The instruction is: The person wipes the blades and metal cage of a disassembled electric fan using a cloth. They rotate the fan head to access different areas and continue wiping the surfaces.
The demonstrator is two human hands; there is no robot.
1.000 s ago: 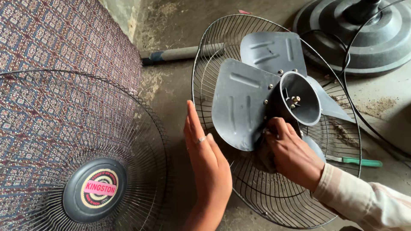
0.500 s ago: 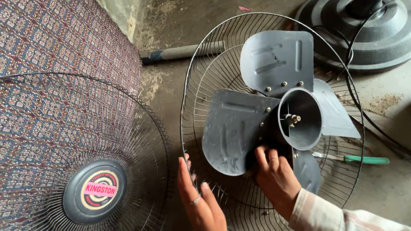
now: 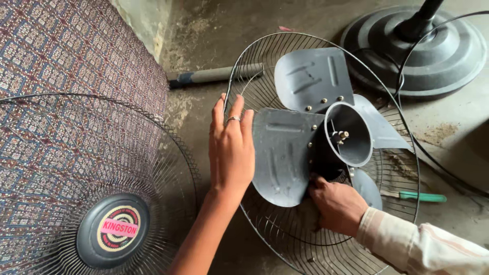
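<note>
**Hands at the fan guard**

While the left hand [image 3: 232,147] is lying flat, fingers extended, against the round wire fan guard [image 3: 285,239] rim, the right hand [image 3: 336,206] is curling under the grey three-bladed metal fan blade [image 3: 282,155], fingertips hidden behind it.

Grey 3-blade fan [image 3: 300,147], tilted, in rear wire guard [image 3: 285,239], on floor

centre: fan blade assembly [image 3: 310,137] sits inside the rear wire guard [image 3: 285,229] on the floor [image 3: 214,40]
left: front wire guard [image 3: 91,168] lies against a patterned cloth [image 3: 61,46]
between guards: left hand [image 3: 232,147], flat beside the blades
under blades: right hand [image 3: 336,203]
behind: pipe [image 3: 214,75] on the floor, round fan base [image 3: 433,51] far right
right: screwdriver [image 3: 420,196] just outside the rear guard
</note>
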